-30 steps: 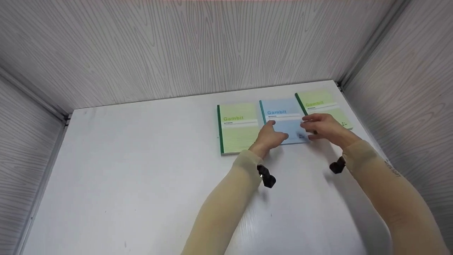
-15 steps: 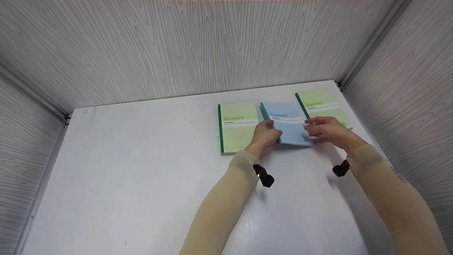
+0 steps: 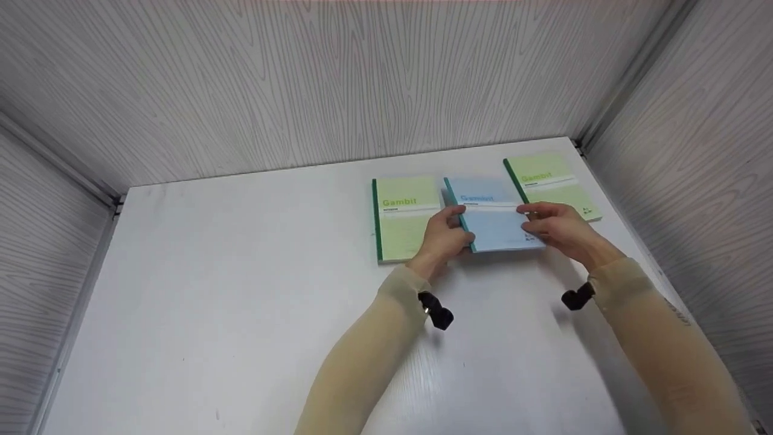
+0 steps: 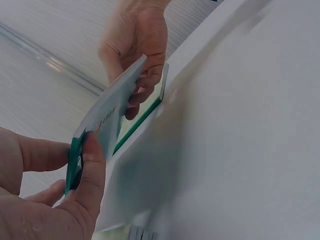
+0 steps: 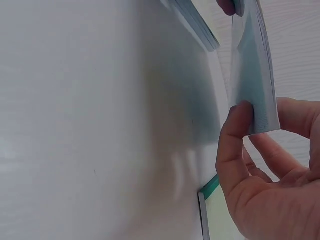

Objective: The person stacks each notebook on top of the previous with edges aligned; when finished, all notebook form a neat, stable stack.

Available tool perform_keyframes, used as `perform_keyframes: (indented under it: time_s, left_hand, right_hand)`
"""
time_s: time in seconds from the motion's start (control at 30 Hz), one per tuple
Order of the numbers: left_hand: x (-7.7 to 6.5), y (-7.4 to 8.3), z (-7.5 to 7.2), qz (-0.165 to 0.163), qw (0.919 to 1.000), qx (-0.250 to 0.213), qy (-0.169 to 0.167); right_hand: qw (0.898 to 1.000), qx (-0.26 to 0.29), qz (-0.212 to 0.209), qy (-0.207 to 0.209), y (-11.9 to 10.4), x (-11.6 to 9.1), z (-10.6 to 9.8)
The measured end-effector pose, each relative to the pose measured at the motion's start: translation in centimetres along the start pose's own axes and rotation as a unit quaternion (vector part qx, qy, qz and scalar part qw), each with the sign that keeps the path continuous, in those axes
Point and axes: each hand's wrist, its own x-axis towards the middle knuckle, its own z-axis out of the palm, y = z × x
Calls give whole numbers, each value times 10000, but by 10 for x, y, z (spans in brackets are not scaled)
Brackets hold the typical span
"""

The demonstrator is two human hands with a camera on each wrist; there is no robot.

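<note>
A blue notebook [image 3: 498, 226] with "Gambit" on its cover is held between both hands, raised off the table. My left hand [image 3: 444, 235] grips its teal spine side; the left wrist view shows thumb and fingers pinching the spine [image 4: 74, 160]. At the opposite edge my right hand [image 3: 561, 229] pinches the notebook, and the right wrist view has its pages [image 5: 262, 75] between thumb and fingers. To the left lies a green notebook [image 3: 407, 232], partly behind my left hand. Another green notebook [image 3: 552, 178] lies to the right, beyond my right hand.
All this is over a white table [image 3: 241, 290]. A wood-grain panel [image 3: 338, 78] rises behind it, with a side panel [image 3: 712, 139] at the right and another [image 3: 48, 241] at the left. A small black device [image 3: 438, 314] sits on the left sleeve.
The blue notebook has been lifted from the table, with a slight shift toward me. Both hands have closed on its edges. The two green notebooks have stayed put.
</note>
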Motion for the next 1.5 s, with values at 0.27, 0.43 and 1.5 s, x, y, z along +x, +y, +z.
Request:
perform_keyframes:
  time_s: [0.27,0.43,1.5]
  left_hand:
    - [-8,-1,-26,285,9970,716,-112]
    - [-15,1,-47,360,9942,1004,-111]
    - [-7,-18,-115,1294,9203,3424,1379]
  right_hand:
    - [9985,-14,-531,123,-6,-8,18]
    - [9964,-176,-811,186,-12,-7,39]
    - [9878,-1053,-993,578,-41,44,131]
